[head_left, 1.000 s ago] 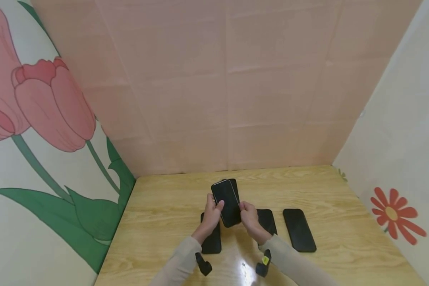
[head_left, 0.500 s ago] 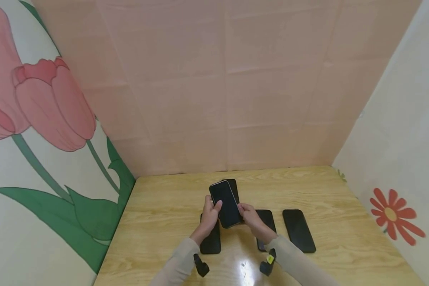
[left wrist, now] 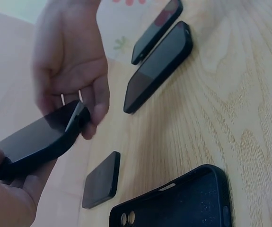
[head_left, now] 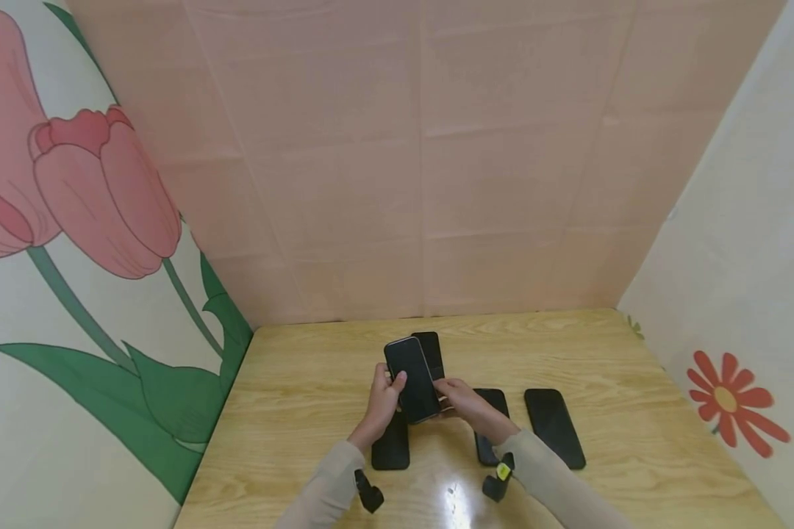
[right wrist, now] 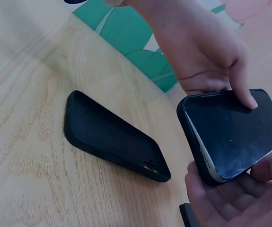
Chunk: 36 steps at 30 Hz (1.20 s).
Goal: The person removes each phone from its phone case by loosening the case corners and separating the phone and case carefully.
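A smartphone (head_left: pixel 412 376) with a dark screen is held above the table, tilted, between both hands. My left hand (head_left: pixel 378 405) grips one side of it, thumb over the screen edge. At the near end, my right hand (head_left: pixel 468 405) pinches the corner, with fingers underneath and the thumb by the edge. A black phone case (right wrist: pixel 196 149) surrounds the phone, but at the near end a pale strip of the phone's edge shows above the case wall. Beneath, another black phone case (right wrist: pixel 112 135) lies hollow side up on the table, its camera cut-out visible.
Two dark phones lie to the right on the wooden table (head_left: pixel 291 397): a nearer phone (head_left: pixel 492 422) partly behind the right forearm, and an outer phone (head_left: pixel 556 427). Another dark phone (head_left: pixel 431 351) lies behind the held one. A pink-covered wall (head_left: pixel 344 220) rises at the back.
Both hands and the phone have drifted slightly left. The right hand has moved in along the near end, its fingers reaching further under the corner.
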Each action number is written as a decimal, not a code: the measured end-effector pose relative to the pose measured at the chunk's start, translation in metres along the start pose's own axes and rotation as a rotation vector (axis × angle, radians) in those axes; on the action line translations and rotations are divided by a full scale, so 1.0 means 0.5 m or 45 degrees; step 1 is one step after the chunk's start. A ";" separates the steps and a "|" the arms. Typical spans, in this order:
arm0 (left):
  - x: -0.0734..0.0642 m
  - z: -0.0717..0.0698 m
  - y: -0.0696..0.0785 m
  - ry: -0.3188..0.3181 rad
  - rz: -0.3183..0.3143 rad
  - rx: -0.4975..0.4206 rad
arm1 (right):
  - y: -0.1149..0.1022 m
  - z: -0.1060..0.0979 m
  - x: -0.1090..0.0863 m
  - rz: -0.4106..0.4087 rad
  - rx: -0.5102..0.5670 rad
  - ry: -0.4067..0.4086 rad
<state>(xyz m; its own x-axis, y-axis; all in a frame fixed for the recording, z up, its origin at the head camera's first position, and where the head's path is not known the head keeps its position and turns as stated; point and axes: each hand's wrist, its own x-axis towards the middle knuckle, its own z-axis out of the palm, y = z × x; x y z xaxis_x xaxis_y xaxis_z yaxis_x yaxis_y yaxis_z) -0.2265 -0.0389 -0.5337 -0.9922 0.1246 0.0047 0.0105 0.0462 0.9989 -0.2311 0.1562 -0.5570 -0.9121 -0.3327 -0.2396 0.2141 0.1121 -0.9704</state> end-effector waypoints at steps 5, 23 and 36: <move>-0.021 -0.001 0.045 -0.049 0.006 0.024 | -0.007 0.014 -0.001 -0.041 -0.071 0.235; 0.011 0.007 -0.040 -0.045 -0.001 0.063 | -0.017 0.043 -0.002 -0.120 -0.058 0.530; 0.007 0.011 -0.037 -0.014 0.013 0.063 | -0.032 0.049 -0.013 -0.155 -0.121 0.483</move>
<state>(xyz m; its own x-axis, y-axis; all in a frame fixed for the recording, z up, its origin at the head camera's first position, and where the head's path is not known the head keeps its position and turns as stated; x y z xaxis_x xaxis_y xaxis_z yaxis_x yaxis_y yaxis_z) -0.2296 -0.0337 -0.5522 -0.9906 0.1362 0.0141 0.0271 0.0941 0.9952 -0.2202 0.1336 -0.5406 -0.9968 0.0183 -0.0773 0.0793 0.1853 -0.9795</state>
